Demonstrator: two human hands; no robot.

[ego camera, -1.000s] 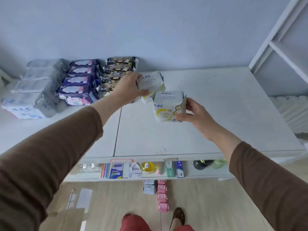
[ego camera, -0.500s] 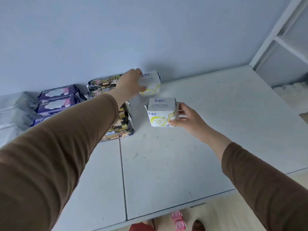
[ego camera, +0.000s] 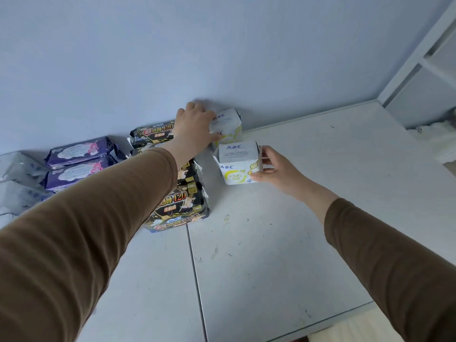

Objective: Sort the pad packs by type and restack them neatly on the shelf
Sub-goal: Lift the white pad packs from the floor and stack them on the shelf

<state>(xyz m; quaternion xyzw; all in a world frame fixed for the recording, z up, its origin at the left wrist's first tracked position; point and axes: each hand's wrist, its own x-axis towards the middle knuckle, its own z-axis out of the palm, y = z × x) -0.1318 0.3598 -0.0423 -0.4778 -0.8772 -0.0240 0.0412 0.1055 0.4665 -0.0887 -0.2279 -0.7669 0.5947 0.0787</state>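
My left hand grips a white and yellow ABC pad pack at the back wall of the white shelf top. In front of it stands a second white ABC pack marked KMS, with my right hand holding its right side. Left of these, black and gold pad packs are stacked in a row, partly hidden by my left arm. Further left lie purple packs and pale grey packs.
The blue-grey wall closes the back of the shelf. A white shelving frame stands at the right end, with white bundles beside it. A seam runs front to back through the shelf top.
Both hands have carried their ABC packs back towards the wall. The left pack now sits against the wall, and the right pack is just in front of it. The view has tilted up.
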